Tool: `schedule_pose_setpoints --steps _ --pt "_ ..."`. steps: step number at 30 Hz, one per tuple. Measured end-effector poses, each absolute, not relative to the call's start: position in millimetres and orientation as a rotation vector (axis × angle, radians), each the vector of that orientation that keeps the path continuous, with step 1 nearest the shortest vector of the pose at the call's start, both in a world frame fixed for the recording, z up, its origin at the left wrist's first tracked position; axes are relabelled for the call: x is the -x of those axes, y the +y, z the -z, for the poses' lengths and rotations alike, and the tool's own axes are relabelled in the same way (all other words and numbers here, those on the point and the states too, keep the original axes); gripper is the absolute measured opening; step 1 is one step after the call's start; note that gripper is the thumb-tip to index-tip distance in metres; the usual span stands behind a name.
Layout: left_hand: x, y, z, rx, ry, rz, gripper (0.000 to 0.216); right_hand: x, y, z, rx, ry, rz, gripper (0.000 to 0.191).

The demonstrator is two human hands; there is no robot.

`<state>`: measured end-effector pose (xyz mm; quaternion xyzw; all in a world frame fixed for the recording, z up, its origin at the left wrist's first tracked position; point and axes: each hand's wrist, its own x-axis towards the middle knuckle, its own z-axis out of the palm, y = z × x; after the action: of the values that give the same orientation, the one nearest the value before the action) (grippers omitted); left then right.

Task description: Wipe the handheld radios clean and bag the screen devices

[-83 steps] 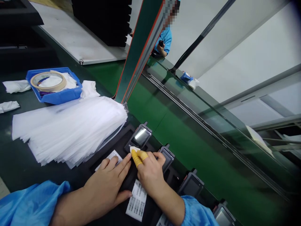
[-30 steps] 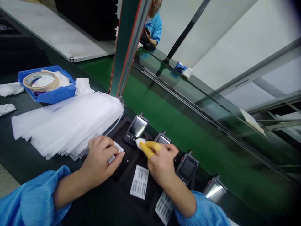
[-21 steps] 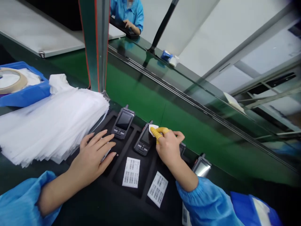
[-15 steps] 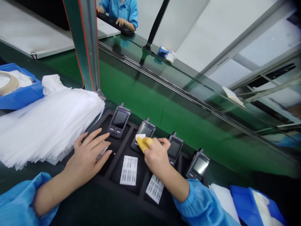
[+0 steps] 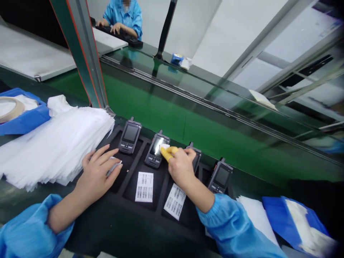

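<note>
Yellow finger cots cover fingertips of my right hand [image 5: 181, 163], which pinches a small white wipe [image 5: 164, 146] against the screen of a handheld radio [image 5: 156, 150]. This radio lies in a black foam tray [image 5: 158, 211], second from the left. Another radio [image 5: 130, 136] is to its left; a third radio [image 5: 197, 154], partly behind my right hand, and a fourth radio [image 5: 220, 176] are to its right. My left hand [image 5: 98, 172] rests open with fingers spread over the leftmost slot, partly covering a label sheet [image 5: 115, 164]. Barcode labels [image 5: 144, 187] and a tilted label sheet [image 5: 175, 201] lie below the radios.
Stacked white sheets [image 5: 56, 143] fan out at left, beside a blue bin [image 5: 40, 116] holding a tape roll [image 5: 12, 109]. Blue packaging [image 5: 279, 218] and white sheets [image 5: 255, 215] lie at right. Behind stands a green partition [image 5: 172, 118]; a co-worker [image 5: 123, 21] sits beyond.
My right hand has moved the wipe from the left part of the second radio's screen toward its right edge. The left hand stays spread; the whole view has shifted slightly.
</note>
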<state>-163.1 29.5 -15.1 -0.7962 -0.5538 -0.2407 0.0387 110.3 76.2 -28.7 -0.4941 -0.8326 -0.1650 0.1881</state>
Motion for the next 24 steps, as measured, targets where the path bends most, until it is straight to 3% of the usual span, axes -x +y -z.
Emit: schedule_pose_setpoints --steps 7,16,24 --pt "163 29 13 2.378 -1.667 0.713 0.015 -105 24 23 1.166 -2.482 0.331 0.027" --pt "165 35 11 2.333 -1.574 0.623 0.011 -212 62 8 1.562 -2.150 0.629 0.031" --pt "163 37 9 2.289 -1.596 0.662 0.008 -179 16 29 1.331 -2.362 0.472 0.022"
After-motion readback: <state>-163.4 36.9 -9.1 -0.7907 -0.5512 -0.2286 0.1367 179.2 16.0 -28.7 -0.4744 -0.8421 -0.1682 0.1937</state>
